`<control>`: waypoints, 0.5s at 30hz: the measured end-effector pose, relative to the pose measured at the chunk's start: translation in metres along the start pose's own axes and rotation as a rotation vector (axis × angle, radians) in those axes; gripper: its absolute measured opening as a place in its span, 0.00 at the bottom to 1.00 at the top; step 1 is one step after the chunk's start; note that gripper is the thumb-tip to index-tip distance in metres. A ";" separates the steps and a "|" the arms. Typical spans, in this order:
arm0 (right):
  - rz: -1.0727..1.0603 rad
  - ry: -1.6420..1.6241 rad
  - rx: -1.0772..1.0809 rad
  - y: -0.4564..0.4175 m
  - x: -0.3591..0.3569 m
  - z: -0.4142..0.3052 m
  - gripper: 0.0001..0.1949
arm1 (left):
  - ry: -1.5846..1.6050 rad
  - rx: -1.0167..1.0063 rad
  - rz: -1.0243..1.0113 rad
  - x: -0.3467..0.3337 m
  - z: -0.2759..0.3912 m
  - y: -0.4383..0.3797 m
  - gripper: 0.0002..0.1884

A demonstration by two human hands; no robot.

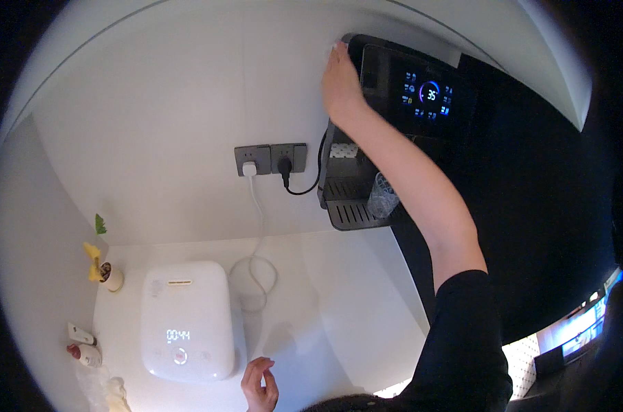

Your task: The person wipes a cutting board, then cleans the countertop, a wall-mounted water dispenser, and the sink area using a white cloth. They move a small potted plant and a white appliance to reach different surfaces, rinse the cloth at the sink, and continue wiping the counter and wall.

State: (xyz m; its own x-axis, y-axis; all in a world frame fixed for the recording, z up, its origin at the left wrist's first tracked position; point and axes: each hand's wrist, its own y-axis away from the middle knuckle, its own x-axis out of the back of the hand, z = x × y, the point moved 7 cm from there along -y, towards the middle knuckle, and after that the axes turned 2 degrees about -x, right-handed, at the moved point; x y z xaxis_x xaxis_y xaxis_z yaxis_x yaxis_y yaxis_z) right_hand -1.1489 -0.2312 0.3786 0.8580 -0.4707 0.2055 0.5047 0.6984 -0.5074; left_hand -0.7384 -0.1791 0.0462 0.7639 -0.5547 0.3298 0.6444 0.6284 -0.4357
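Note:
My right hand (344, 85) reaches up against the left side edge of a black water dispenser (389, 67) with a lit touch display; the fingertips lie at its upper left corner, and whether they grip it cannot be told. A clear textured glass (382, 198) stands on the dispenser's slotted drip tray (355, 213), partly behind my right forearm. My left hand (260, 383) is low in the view over the white counter, fingers curled with a gap between thumb and fingers, holding nothing. Left of it sits a white countertop appliance (188, 314) with a lit display, its lid down.
Wall sockets (270, 159) hold a white plug and a black plug. A white cord (262, 278) lies coiled on the counter. A small potted plant (111, 278), a pump bottle (89, 355) and a tube (81, 333) stand at the left wall. A black panel rises at the right.

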 end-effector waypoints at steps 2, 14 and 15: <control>-0.075 -0.074 0.174 -0.016 -0.095 -0.044 0.26 | 0.049 -0.020 -0.031 -0.012 0.001 -0.001 0.12; -0.032 -0.154 0.244 0.115 -0.055 -0.175 0.25 | 0.002 -0.015 -0.044 -0.011 -0.005 0.011 0.11; -0.034 -0.185 0.250 0.122 -0.063 -0.188 0.24 | 0.018 -0.025 -0.052 -0.015 -0.002 0.011 0.11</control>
State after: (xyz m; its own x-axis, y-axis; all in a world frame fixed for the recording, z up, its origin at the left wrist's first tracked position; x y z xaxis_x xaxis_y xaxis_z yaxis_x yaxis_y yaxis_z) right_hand -1.1598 -0.2177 0.1468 0.8312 -0.4060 0.3797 0.5217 0.8057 -0.2806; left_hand -0.7429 -0.1649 0.0351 0.7285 -0.5961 0.3375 0.6820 0.5847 -0.4394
